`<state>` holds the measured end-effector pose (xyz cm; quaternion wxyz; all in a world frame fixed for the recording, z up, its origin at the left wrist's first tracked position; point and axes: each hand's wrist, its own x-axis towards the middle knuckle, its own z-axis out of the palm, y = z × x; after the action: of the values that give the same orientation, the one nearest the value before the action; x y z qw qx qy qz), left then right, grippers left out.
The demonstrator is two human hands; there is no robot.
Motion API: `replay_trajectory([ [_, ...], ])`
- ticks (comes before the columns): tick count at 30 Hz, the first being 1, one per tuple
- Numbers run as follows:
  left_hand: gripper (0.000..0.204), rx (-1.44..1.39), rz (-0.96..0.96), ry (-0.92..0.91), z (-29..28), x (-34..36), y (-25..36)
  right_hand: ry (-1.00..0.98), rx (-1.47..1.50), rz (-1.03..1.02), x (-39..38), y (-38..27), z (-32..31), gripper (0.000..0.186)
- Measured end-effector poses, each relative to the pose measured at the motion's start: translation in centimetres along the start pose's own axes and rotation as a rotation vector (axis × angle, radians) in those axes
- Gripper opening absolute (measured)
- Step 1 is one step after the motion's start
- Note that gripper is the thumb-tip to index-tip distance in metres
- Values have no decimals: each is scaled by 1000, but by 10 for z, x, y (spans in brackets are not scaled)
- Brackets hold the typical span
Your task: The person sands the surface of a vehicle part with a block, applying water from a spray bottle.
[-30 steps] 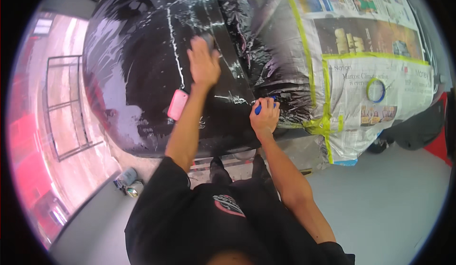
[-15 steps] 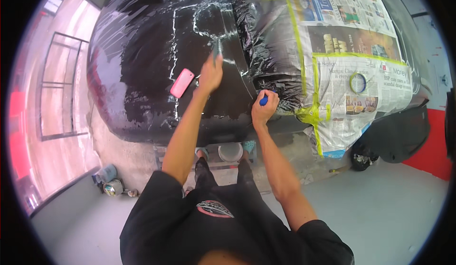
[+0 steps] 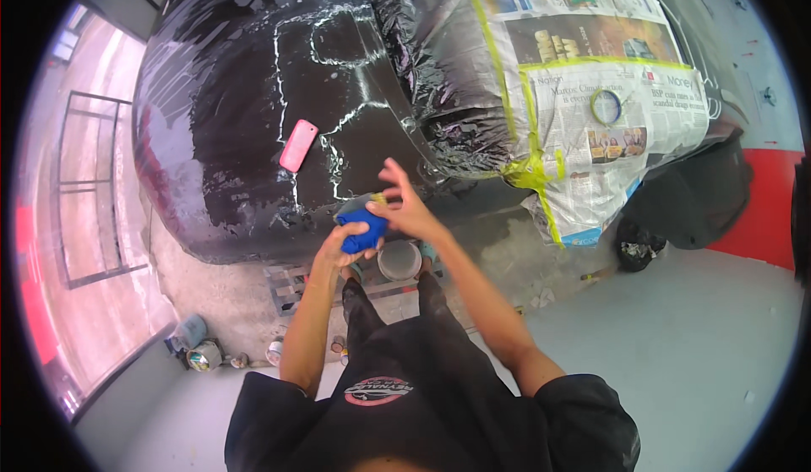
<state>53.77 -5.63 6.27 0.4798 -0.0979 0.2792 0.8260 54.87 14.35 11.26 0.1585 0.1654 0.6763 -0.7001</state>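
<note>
Above the car's front edge, my left hand (image 3: 331,251) is wrapped round a blue, soft-looking block (image 3: 361,229). A thin grey piece (image 3: 353,207) sticks up along the top of the block, with a small yellowish bit beside it. My right hand (image 3: 404,208) is at the block's right side, thumb near its top and other fingers spread. Beyond both hands lies the wet dark car panel (image 3: 245,151), marked by jagged whitish outlines (image 3: 355,115). A pink, phone-shaped slab (image 3: 298,145) rests on that panel.
Newspaper masking (image 3: 583,113) with yellow-green tape covers the car's right part, a tape roll (image 3: 606,107) on it. Below stands a pale bucket (image 3: 399,262) between my feet. Tins (image 3: 204,355) sit at lower left, a black bag (image 3: 639,246) at right.
My left hand has left the panel and come down toward me. My right hand has moved left, and the blue block it held is now in my left hand. The view has shifted slightly.
</note>
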Motion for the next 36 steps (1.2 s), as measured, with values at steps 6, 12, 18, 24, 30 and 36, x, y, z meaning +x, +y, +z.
replay_trajectory([
  [6, 68, 141, -230, -242, 9, 13, -7, -620, 1, 282, -15, -3, -47, 63],
  [12, 58, -3, 34, -88, 28, 18, -15, 95, 298, 8, -25, 21, -90, 47],
  [18, 31, -57, 108, 124, 67, 95, 10, 456, -588, -424, 40, 33, -99, 51],
  [24, 43, 73, 29, 343, 123, 172, 3, 371, -1189, -559, 15, 92, -71, 76],
  [30, 32, 1061, 789, 1166, 38, 206, 104, 219, -1221, -568, 74, 46, -81, 78],
  [36, 34, 1904, 952, 1347, -25, 220, 151, 53, -1274, -482, 23, 71, -95, 83],
])
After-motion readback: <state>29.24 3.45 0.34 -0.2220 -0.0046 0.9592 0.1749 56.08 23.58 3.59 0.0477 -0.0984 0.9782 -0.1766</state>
